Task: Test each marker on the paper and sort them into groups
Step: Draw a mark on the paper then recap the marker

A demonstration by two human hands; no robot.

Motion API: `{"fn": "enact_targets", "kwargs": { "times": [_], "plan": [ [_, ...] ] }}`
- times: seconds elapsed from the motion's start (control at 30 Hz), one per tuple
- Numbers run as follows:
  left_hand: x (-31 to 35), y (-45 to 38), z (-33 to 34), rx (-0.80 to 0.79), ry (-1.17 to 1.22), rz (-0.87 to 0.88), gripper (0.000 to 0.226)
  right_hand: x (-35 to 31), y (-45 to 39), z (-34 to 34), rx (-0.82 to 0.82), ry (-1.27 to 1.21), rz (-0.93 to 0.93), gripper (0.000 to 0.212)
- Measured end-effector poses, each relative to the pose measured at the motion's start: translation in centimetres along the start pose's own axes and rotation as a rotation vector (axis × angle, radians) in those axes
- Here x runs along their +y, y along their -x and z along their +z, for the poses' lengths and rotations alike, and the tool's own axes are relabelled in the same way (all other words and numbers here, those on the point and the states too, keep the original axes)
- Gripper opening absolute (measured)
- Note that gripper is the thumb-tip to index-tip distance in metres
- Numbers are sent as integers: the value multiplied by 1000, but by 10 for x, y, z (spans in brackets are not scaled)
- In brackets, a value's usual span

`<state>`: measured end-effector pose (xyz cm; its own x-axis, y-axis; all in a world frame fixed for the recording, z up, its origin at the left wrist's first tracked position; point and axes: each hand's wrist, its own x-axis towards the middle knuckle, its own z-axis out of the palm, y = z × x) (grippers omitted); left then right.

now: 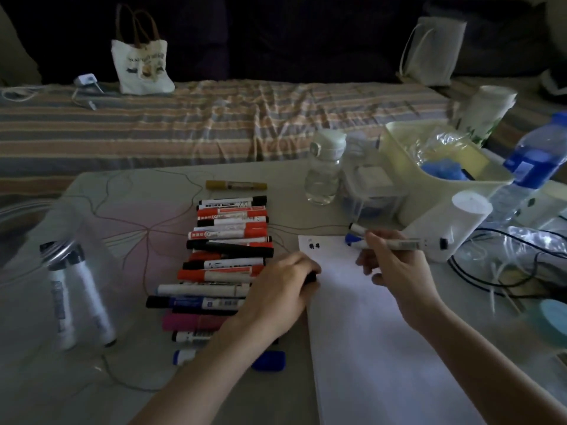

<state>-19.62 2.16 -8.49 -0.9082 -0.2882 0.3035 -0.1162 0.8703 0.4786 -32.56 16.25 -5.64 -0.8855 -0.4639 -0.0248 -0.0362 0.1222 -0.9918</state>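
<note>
Markers (228, 240) rowed on table (129, 191) before striped bed (184, 124); right grip (395, 265) pinches marker, left grip (276, 283) curled on cap.

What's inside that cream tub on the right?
The cream tub holds crinkled clear plastic and something blue. Whatever lies beneath them is covered, and the tub's wall hides the bottom.

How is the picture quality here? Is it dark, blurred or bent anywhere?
Head view: dim overall, with the back almost black; the clear jar at left is smeared by blur; the wide lens bows the edges; the paper and the row of markers stay readable.
</note>
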Motion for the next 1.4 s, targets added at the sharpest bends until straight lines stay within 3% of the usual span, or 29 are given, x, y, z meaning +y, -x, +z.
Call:
{"fn": "enact_targets", "kwargs": {
  "times": [0.2, 0.33, 1.4],
  "plan": [
    [-10, -16, 7, -31, -166, 51, 30, 5, -36, 21, -61, 146, 4, 5],
    [-15, -19, 8, -97, -181, 62, 33, 13, -51, 32, -23, 333, -65, 30],
    [-24, -19, 15, -126, -132, 77, 35, 44, -57, 37, 68, 463, -268, 33]
  ]
}}
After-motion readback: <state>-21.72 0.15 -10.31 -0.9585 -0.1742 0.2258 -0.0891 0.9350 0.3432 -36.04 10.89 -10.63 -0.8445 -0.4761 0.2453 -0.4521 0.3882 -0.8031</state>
